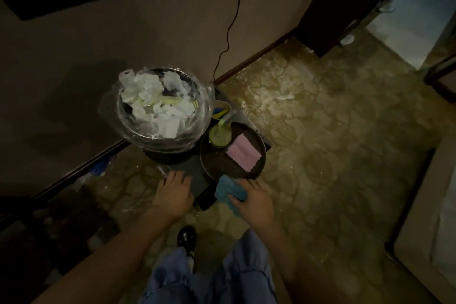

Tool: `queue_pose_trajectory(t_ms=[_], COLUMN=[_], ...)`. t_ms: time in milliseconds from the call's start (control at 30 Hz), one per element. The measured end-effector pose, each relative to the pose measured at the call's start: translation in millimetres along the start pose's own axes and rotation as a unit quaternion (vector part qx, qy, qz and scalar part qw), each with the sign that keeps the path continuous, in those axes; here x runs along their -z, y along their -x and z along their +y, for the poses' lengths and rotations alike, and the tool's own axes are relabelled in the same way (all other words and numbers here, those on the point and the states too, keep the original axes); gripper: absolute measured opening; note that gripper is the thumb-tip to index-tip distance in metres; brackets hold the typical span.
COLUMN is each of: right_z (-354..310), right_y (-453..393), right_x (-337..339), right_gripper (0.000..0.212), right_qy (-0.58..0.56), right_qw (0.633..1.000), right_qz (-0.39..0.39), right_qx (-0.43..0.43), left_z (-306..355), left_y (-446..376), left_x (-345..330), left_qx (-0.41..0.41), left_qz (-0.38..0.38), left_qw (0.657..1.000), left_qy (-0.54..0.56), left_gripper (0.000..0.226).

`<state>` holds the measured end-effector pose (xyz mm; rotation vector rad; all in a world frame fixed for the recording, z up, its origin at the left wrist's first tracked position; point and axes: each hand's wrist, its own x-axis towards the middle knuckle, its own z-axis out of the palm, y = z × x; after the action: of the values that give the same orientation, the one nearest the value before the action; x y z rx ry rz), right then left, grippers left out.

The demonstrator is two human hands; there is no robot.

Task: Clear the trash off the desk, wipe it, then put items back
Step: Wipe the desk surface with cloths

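A small dark desk (192, 175) stands against the wall. My left hand (174, 195) rests flat on its near left part, fingers apart, holding nothing. My right hand (254, 201) presses a blue cloth (229, 191) onto the desk's near edge, beside a dark phone (206, 198). A round dark tray (256, 168) behind the cloth carries a folded pink cloth (243, 153) and a glass of green drink (219, 134) with a straw. A bin lined with clear plastic (160, 108), full of crumpled white paper, stands at the desk's far left.
A cup (222, 107) with yellow and blue items sits behind the tray. A black cable (229, 32) runs down the wall. My shoe (186, 238) is on the patterned floor (333, 131). A light sofa edge (429, 217) is at right; clutter lies at lower left.
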<state>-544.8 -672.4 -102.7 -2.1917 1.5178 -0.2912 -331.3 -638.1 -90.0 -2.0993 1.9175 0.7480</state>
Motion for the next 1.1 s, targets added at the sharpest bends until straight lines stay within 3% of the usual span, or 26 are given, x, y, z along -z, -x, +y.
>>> queue_pose_trajectory(t_ms=[167, 267, 433, 567, 700, 767, 867, 933, 1100], right_z=[40, 67, 108, 126, 151, 164, 179, 184, 183], right_y=[-52, -82, -119, -140, -141, -131, -117, -114, -124], right_x=[-21, -37, -76, -102, -121, -125, -129, -134, -148], right_gripper=[0.042, 0.038, 0.034, 0.036, 0.042, 0.064, 0.070, 0.068, 0.073], right_qy=[0.146, 0.141, 0.113, 0.126, 0.197, 0.201, 0.182, 0.170, 0.158], right_qw=[0.982, 0.973, 0.949, 0.926, 0.918, 0.919, 0.915, 0.917, 0.919], right_qz=[-0.019, -0.020, -0.042, -0.051, -0.101, -0.157, -0.201, -0.200, -0.171], right_qx=[0.119, 0.184, 0.291, 0.352, 0.329, 0.302, 0.298, 0.301, 0.318], left_z=[4, 16, 33, 45, 52, 57, 70, 78, 79], left_y=[-46, -68, -100, -128, -146, -152, -161, -169, -192], left_x=[-26, -37, -55, -86, -111, -122, -130, -133, -144], left_qx=[0.040, 0.079, 0.094, 0.130, 0.166, 0.164, 0.093, 0.052, 0.063], left_qz=[-0.038, -0.055, -0.009, -0.044, -0.029, -0.016, 0.012, 0.028, -0.011], left_qw=[0.998, 0.995, 0.995, 0.985, 0.979, 0.979, 0.990, 0.993, 0.994], left_qy=[-0.001, 0.020, 0.037, 0.101, 0.116, 0.117, 0.110, 0.106, 0.091], left_gripper=[0.047, 0.047, 0.042, 0.050, 0.054, 0.057, 0.057, 0.053, 0.055])
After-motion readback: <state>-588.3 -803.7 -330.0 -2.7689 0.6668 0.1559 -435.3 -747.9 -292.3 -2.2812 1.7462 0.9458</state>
